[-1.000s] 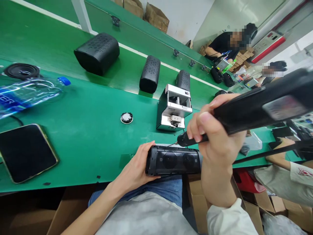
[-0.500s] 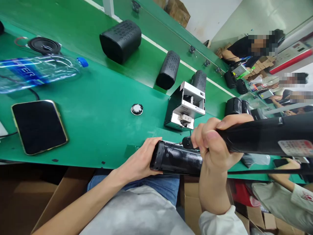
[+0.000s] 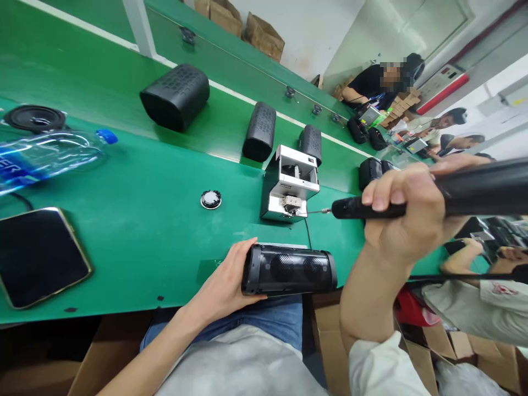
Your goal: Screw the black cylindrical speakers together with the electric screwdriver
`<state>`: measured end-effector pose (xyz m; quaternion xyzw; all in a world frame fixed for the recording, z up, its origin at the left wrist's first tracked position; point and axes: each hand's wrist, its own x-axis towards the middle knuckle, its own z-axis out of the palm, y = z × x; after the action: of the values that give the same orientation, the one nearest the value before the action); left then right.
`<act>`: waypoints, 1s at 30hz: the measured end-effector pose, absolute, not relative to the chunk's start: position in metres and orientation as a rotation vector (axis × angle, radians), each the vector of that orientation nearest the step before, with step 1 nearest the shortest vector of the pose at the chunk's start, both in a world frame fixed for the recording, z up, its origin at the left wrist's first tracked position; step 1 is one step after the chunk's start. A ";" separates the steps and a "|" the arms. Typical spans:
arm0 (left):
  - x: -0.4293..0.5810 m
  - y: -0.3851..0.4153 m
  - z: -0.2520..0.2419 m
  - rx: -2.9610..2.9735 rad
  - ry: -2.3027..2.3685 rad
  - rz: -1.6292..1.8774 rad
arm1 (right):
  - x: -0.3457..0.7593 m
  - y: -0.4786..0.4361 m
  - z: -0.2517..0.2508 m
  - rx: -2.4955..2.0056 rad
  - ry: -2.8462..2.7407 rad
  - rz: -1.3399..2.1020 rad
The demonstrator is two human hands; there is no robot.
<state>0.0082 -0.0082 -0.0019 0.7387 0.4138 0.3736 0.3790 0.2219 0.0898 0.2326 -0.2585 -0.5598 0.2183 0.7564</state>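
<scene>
Gripped at its left end by the left hand (image 3: 225, 286), the black cylindrical speaker (image 3: 289, 270) is held lying on its side at the near edge of the green bench (image 3: 144, 220), over the lap. It is judged rigid plastic, fairly light, smooth and apt to roll, with its exposed round drivers likely delicate; hold is best taken on the end cap and shell, away from the cones. The right hand (image 3: 406, 217) is closed around the electric screwdriver (image 3: 445, 195), whose bit is pointed at the screw feeder (image 3: 289, 184) just beyond. Farther off, a small round part (image 3: 210, 199), a phone (image 3: 39, 256), a water bottle (image 3: 49, 157) and covered speakers (image 3: 175, 96) are seen.
</scene>
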 end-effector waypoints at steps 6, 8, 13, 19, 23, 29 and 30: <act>0.006 -0.008 -0.003 1.887 1.047 0.939 | 0.214 0.125 0.222 -0.712 -1.302 0.364; 0.006 -0.008 -0.004 1.897 1.056 0.918 | 0.212 0.129 0.221 -0.768 -1.324 0.362; 0.004 -0.008 -0.004 1.909 1.069 0.893 | 0.211 0.129 0.225 -0.757 -1.305 0.349; 0.005 -0.008 -0.001 1.901 1.077 0.915 | 0.209 0.143 0.215 -0.775 -1.311 0.401; 0.005 -0.008 0.001 1.884 1.077 0.911 | 0.209 0.148 0.211 -0.832 -1.297 0.393; 0.004 -0.008 0.000 1.913 1.079 0.893 | 0.214 0.138 0.209 -0.909 -1.371 0.381; 0.005 -0.008 0.000 1.920 1.083 0.889 | 0.216 0.133 0.210 -0.899 -1.371 0.398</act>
<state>0.0045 -0.0077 -0.0001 0.7494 0.4227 0.3471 0.3732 0.2161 0.1331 0.2097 -0.3980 -0.6072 0.1762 0.6648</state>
